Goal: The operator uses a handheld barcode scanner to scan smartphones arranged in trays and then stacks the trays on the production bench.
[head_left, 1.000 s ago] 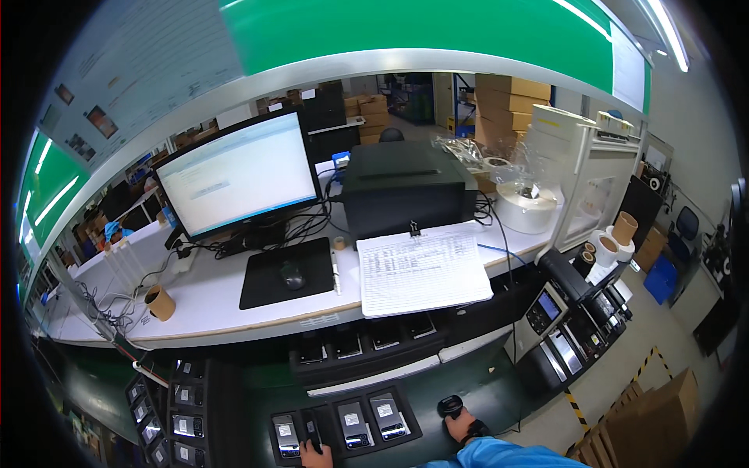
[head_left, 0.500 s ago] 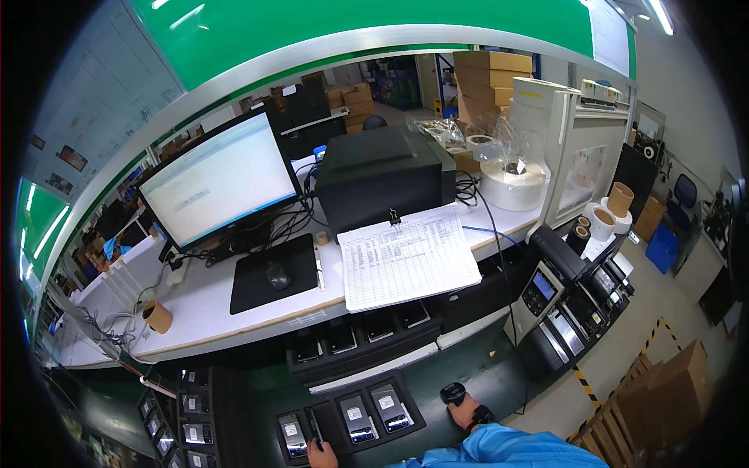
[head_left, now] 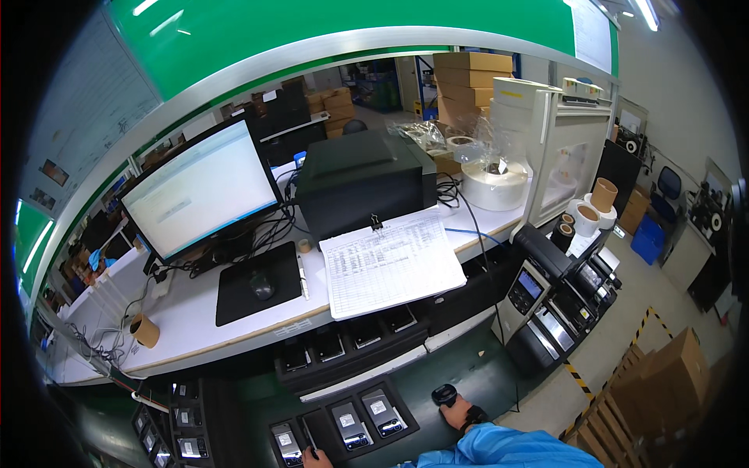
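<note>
A black foam tray (head_left: pixel 417 426) lies on the dark green bench. Face down in it are silver phones, among them a left one (head_left: pixel 287 446), a middle one (head_left: pixel 349 427) and a right one (head_left: pixel 382 413). Between the left and middle phones, a thin dark phone (head_left: pixel 309 437) stands nearly on edge. My left hand (head_left: pixel 317 459) is at its near end, fingers closed on it; the lower picture edge cuts that hand off. Right of the tray, my right hand (head_left: pixel 456 412) is wrapped round a black handheld scanner (head_left: pixel 445 395).
Behind, another black tray (head_left: pixel 312 373) of phones sits under the white shelf (head_left: pixel 187 343). More phone trays (head_left: pixel 188 421) are stacked at left. A clipped paper stack (head_left: pixel 394 269) overhangs the shelf edge. A label printer (head_left: pixel 538 312) stands right, with a cable hanging beside it.
The whole view has shifted a little, so the bench appears further left. Both hands keep their grips, with hardly any movement relative to the tray.
</note>
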Available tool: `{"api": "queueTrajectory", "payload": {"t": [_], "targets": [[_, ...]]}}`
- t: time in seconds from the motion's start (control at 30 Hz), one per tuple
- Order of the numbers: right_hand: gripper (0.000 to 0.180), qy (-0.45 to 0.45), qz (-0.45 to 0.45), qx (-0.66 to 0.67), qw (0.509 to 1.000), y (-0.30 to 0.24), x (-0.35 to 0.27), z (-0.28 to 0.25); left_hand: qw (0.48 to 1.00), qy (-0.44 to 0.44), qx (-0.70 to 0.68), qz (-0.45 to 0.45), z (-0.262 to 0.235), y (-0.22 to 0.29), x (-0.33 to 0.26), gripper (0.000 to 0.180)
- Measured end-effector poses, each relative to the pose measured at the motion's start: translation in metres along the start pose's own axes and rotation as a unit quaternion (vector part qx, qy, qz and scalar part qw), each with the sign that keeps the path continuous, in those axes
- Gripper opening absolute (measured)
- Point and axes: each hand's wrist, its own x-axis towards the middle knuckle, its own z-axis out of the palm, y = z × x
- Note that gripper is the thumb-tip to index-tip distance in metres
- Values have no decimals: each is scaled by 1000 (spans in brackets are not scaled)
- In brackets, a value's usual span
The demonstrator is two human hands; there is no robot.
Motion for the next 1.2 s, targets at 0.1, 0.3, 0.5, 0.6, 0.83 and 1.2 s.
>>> {"api": "queueTrajectory", "payload": {"t": [0.1, 0.3, 0.5, 0.6, 0.83, 1.2], "targets": [[61, 8, -11, 3, 1000, 3, 0, 2, 1000, -9, 6, -10, 0, 0, 0, 52], [57, 1, -11, 5, 1000, 12, 7, 9, 1000, -9, 19, 3, 4, -3, 4, 52], [72, 42, -141, 103, 984, 34, 18, -4, 1000, -20, 7, -10, -2, 0, 3, 53], [55, 166, -161, 241, 942, 43, 25, -41, 1000, -13, 18, 7, -7, 7, 1, 53], [34, 274, -38, 640, 717, 25, 51, -166, 998, -49, 27, -38, -24, 32, -5, 56], [17, 108, -100, 817, 557, -9, 61, -216, 999, -37, -7, -14, -22, 31, -4, 57]]}}
